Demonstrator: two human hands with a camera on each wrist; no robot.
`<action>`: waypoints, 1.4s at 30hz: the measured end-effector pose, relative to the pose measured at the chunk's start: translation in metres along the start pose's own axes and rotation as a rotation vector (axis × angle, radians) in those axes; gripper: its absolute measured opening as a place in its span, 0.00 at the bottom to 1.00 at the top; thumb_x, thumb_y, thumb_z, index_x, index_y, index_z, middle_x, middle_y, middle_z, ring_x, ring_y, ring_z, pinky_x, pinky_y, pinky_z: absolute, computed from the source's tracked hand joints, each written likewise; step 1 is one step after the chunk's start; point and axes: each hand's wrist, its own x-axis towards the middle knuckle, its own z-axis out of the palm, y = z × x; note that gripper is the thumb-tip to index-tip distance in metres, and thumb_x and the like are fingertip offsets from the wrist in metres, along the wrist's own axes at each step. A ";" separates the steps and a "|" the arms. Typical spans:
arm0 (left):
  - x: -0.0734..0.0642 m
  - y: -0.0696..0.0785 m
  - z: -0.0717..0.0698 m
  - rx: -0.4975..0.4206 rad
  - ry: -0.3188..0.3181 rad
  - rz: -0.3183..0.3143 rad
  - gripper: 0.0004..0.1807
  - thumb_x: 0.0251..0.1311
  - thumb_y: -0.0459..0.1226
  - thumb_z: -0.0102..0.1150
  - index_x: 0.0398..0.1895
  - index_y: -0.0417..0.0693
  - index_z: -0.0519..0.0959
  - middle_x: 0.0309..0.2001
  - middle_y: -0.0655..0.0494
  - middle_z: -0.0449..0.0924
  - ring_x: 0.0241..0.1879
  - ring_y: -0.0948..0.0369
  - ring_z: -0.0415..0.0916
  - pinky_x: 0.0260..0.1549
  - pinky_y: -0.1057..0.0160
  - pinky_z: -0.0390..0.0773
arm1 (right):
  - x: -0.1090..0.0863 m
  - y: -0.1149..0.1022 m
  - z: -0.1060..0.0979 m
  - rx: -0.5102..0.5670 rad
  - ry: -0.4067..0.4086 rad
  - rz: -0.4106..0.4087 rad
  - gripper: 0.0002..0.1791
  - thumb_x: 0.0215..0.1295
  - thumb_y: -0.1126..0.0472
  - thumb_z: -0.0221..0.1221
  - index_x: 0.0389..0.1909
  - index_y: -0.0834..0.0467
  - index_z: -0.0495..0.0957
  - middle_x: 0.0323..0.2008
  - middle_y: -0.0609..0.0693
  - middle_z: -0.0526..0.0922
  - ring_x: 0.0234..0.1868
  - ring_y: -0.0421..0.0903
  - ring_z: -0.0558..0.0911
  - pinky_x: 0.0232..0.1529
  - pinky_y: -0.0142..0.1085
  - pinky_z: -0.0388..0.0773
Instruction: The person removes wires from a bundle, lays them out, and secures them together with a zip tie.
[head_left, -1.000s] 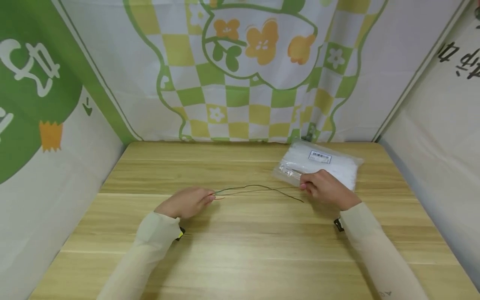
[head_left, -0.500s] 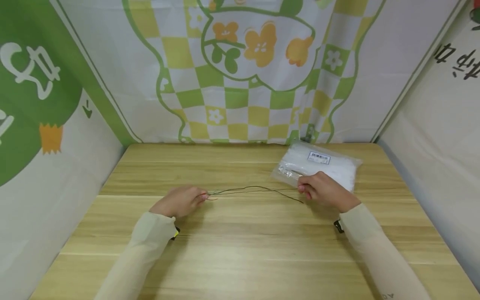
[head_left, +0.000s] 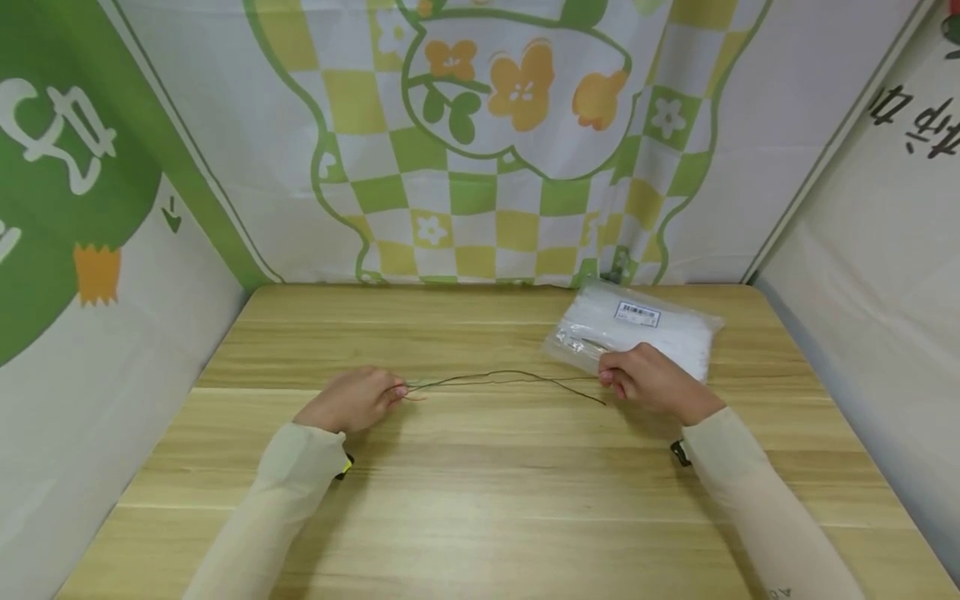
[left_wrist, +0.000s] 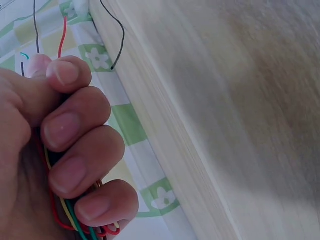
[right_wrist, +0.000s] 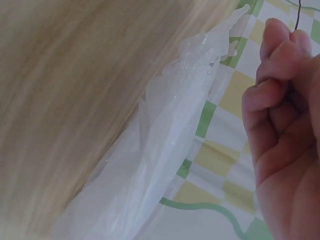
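Note:
My left hand (head_left: 352, 400) curls round a bundle of thin wires; in the left wrist view red, green and yellow strands (left_wrist: 72, 217) show below the fingers. A short red wire end (left_wrist: 63, 37) sticks out past the thumb. Two dark wires run rightward from this hand above the table. One, a dark wire (head_left: 517, 372), arcs and has a loose end just short of my right hand (head_left: 648, 385). The other is nearly taut, its far end pinched between the right thumb and finger; in the right wrist view a bit of dark wire (right_wrist: 298, 15) rises from that pinch.
A clear plastic bag (head_left: 600, 321) with white contents and a barcode label lies at the back right, partly behind the right hand. The wooden table (head_left: 465, 500) ends at a patterned cloth wall (head_left: 495, 225), with more cloth walls on both sides.
My left hand has moved a little to the left with the bundle, and the stretch of wires between the hands has grown longer. The right hand has stayed almost in place. The bag has not moved.

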 end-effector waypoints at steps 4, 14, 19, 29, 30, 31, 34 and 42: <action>-0.001 0.000 0.003 0.030 0.026 0.001 0.19 0.80 0.40 0.54 0.24 0.53 0.76 0.20 0.63 0.70 0.23 0.65 0.66 0.29 0.62 0.71 | 0.000 -0.001 -0.002 -0.013 0.004 -0.010 0.17 0.70 0.78 0.57 0.26 0.56 0.78 0.17 0.35 0.72 0.21 0.27 0.67 0.28 0.27 0.69; -0.003 0.002 0.010 0.056 0.011 0.000 0.18 0.80 0.41 0.54 0.26 0.53 0.78 0.20 0.62 0.73 0.23 0.64 0.70 0.30 0.60 0.75 | -0.003 0.007 0.005 -0.024 0.006 -0.023 0.21 0.64 0.82 0.55 0.23 0.53 0.73 0.18 0.35 0.64 0.21 0.29 0.63 0.28 0.28 0.65; -0.005 0.001 0.007 0.023 -0.032 -0.023 0.18 0.82 0.41 0.52 0.26 0.52 0.76 0.20 0.63 0.72 0.23 0.65 0.68 0.30 0.60 0.76 | 0.003 0.004 0.009 -0.046 -0.038 0.018 0.20 0.62 0.81 0.53 0.22 0.51 0.72 0.20 0.36 0.66 0.23 0.32 0.65 0.29 0.29 0.66; -0.010 -0.007 0.005 0.019 -0.109 -0.066 0.17 0.81 0.43 0.52 0.28 0.53 0.74 0.24 0.63 0.71 0.27 0.63 0.69 0.35 0.56 0.75 | 0.008 -0.002 0.012 -0.067 -0.074 0.032 0.20 0.70 0.73 0.61 0.21 0.51 0.70 0.19 0.38 0.66 0.23 0.33 0.65 0.30 0.30 0.68; -0.011 -0.009 0.004 0.020 -0.116 -0.077 0.17 0.81 0.43 0.52 0.29 0.53 0.74 0.24 0.63 0.71 0.27 0.63 0.69 0.34 0.56 0.74 | 0.008 -0.002 0.012 -0.070 -0.078 0.034 0.20 0.70 0.73 0.61 0.21 0.51 0.70 0.19 0.38 0.67 0.23 0.33 0.66 0.30 0.30 0.68; -0.012 -0.011 0.004 0.020 -0.126 -0.095 0.16 0.81 0.43 0.52 0.29 0.54 0.74 0.24 0.63 0.72 0.27 0.63 0.69 0.35 0.56 0.74 | 0.007 -0.002 0.012 -0.072 -0.083 0.038 0.20 0.71 0.73 0.61 0.21 0.51 0.71 0.19 0.38 0.68 0.23 0.33 0.66 0.30 0.30 0.69; -0.017 -0.016 0.001 0.009 -0.144 -0.137 0.17 0.82 0.43 0.51 0.29 0.53 0.74 0.25 0.62 0.74 0.27 0.63 0.68 0.34 0.57 0.72 | 0.006 -0.001 0.011 -0.080 -0.088 0.043 0.19 0.71 0.72 0.62 0.22 0.51 0.72 0.19 0.38 0.70 0.23 0.33 0.67 0.31 0.31 0.70; -0.025 -0.025 -0.003 -0.003 -0.132 -0.175 0.17 0.82 0.41 0.50 0.28 0.53 0.74 0.23 0.62 0.71 0.23 0.63 0.65 0.29 0.61 0.68 | 0.005 0.005 0.014 -0.060 -0.127 0.049 0.17 0.72 0.70 0.61 0.23 0.51 0.75 0.20 0.38 0.71 0.24 0.33 0.67 0.31 0.30 0.69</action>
